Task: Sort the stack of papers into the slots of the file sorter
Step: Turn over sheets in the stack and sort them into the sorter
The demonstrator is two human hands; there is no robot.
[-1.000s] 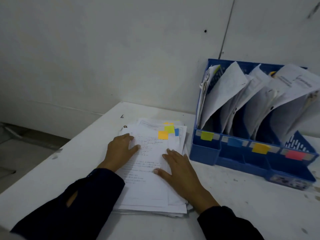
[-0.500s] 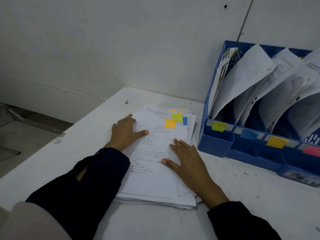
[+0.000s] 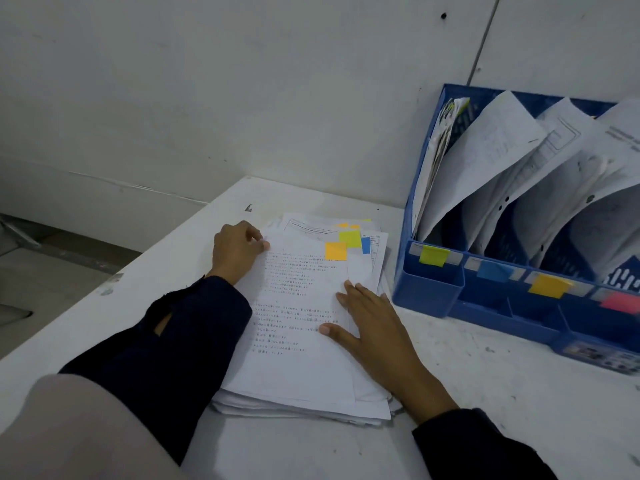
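Observation:
A stack of papers point(image 3: 301, 372) lies on the white table point(image 3: 485, 403) in front of me. Its top sheet bears printed text and an orange sticky note point(image 3: 336, 251); green and blue notes stick out from the sheets below. My left hand point(image 3: 235, 252) has its fingers curled at the top sheet's upper left corner, thumb against the paper's edge. My right hand point(image 3: 377, 327) lies flat on the right side of the stack, fingers apart. The blue file sorter point(image 3: 429, 292) stands to the right, its slots holding leaning papers and marked with green, blue, orange and pink notes.
A white wall runs close behind the table and the sorter. The table's left edge drops off to the floor at the left. Dark sleeves cover both my forearms, and the left one lies over the stack's left side.
My left hand has slid up to the top sheet's upper left corner and curled its fingers there. My right hand has stayed flat on the stack. The view has shifted closer.

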